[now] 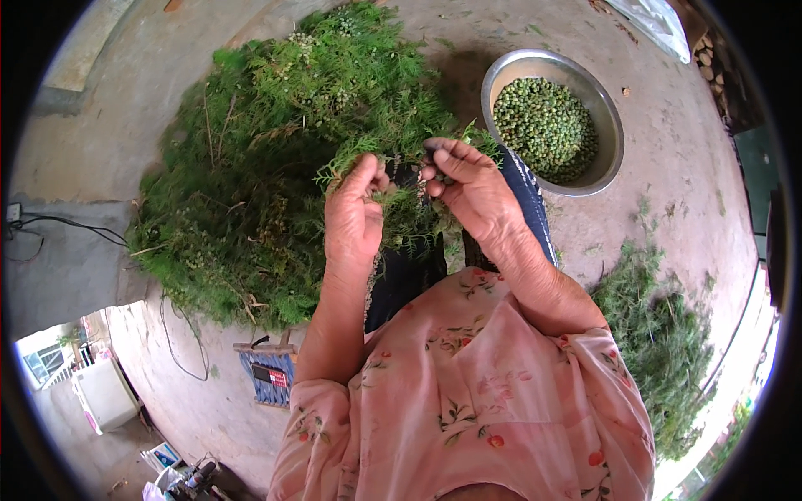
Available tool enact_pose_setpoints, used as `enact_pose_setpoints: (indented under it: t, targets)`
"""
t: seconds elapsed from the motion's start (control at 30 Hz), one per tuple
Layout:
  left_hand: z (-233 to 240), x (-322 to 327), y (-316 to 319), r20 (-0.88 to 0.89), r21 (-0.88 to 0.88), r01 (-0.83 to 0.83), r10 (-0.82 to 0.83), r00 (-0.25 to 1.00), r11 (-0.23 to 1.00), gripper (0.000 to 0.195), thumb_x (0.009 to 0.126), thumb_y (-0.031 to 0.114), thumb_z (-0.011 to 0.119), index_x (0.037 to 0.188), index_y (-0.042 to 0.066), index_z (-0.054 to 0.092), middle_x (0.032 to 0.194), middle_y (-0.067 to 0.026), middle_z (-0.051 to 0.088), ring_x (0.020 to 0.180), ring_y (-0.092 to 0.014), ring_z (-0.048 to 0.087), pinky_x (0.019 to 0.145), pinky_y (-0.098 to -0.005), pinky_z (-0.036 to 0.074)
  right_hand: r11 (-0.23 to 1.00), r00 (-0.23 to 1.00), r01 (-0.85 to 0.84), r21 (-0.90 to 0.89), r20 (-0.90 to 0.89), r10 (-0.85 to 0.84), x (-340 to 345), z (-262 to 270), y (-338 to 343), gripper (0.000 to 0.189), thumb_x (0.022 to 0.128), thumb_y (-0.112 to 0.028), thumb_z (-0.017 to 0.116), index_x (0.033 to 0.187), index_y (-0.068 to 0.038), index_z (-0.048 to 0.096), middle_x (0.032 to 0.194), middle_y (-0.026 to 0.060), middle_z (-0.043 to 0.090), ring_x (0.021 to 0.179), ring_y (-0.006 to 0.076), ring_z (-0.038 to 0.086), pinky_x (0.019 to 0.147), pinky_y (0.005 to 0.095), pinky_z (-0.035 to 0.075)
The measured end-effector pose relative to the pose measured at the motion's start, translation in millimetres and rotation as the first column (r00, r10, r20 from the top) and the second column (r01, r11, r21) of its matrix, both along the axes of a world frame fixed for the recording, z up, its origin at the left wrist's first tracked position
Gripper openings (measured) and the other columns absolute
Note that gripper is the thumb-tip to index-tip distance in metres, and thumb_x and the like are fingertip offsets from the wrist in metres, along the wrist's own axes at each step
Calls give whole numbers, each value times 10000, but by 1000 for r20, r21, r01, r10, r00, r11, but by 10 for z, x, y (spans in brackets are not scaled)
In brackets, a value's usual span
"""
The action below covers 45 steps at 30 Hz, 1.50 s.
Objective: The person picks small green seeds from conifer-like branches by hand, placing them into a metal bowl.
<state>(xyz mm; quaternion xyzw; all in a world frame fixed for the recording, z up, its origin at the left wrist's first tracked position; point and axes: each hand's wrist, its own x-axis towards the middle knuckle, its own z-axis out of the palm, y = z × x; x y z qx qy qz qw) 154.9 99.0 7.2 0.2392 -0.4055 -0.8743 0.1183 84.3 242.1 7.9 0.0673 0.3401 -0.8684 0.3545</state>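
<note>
My left hand (358,203) is closed on a green conifer sprig (341,164), whose flat, scaly leaves stick out past the fingers. Close to its right, my right hand (467,178) has its fingertips curled around small round cones, partly hidden by the fingers. More sprigs lie over my lap beneath both hands. A big heap of leafy conifer branches (250,175), with pale cones among its leaves, spreads ahead and to the left. Beyond my right hand stands a round metal basin (613,125) holding many small green cones (544,128).
A second pile of green sprigs (658,338) lies on the floor at the right. On the left are a low stool with a woven blue seat (266,376), bearing a dark flat object, and black cables (75,219). A plastic sheet (658,25) is at the top right.
</note>
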Motion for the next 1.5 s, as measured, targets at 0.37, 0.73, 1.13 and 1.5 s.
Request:
enact_pose_setpoints:
  t: [0.37, 0.73, 1.13, 1.5]
  targets:
    - [83, -22, 29, -201, 93, 105, -84, 976, 990, 659, 852, 507, 398, 1299, 32, 304, 1301, -158, 393, 1187, -274, 382, 985, -405, 294, 933, 934, -160, 323, -255, 248, 47, 1, -124, 77, 808, -31, 559, 854, -8, 616, 680, 12, 570, 503, 74, 489, 443, 199, 380]
    - [-58, -17, 18, -277, 196, 118, -61, 959, 973, 699, 834, 513, 419, 1315, 31, 260, 1327, -158, 352, 1201, -267, 361, 1009, -379, 291, 841, 388, 285, 460, -857, 338, 196, -200, -256, 137, 726, -5, 611, 862, -16, 602, 735, 76, 560, 639, 179, 550, 587, 271, 444]
    - [-69, 49, 23, -77, -60, 99, -104, 992, 993, 436, 812, 288, 596, 1116, -8, 494, 1051, -130, 564, 957, -216, 553, 873, -335, 434, 994, 987, -101, 52, -122, 106, 25, -140, -31, 107, 814, -30, 575, 917, -2, 589, 641, 21, 561, 514, 81, 493, 430, 184, 364]
    - [29, 57, 188, 112, -510, 164, -124, 986, 844, 102, 788, 83, 624, 850, 3, 639, 675, -21, 583, 600, -88, 512, 584, -216, 424, 954, 955, 141, 265, -292, -60, -53, -99, 3, 77, 789, -39, 605, 863, -21, 615, 646, 9, 558, 527, 72, 470, 442, 189, 368]
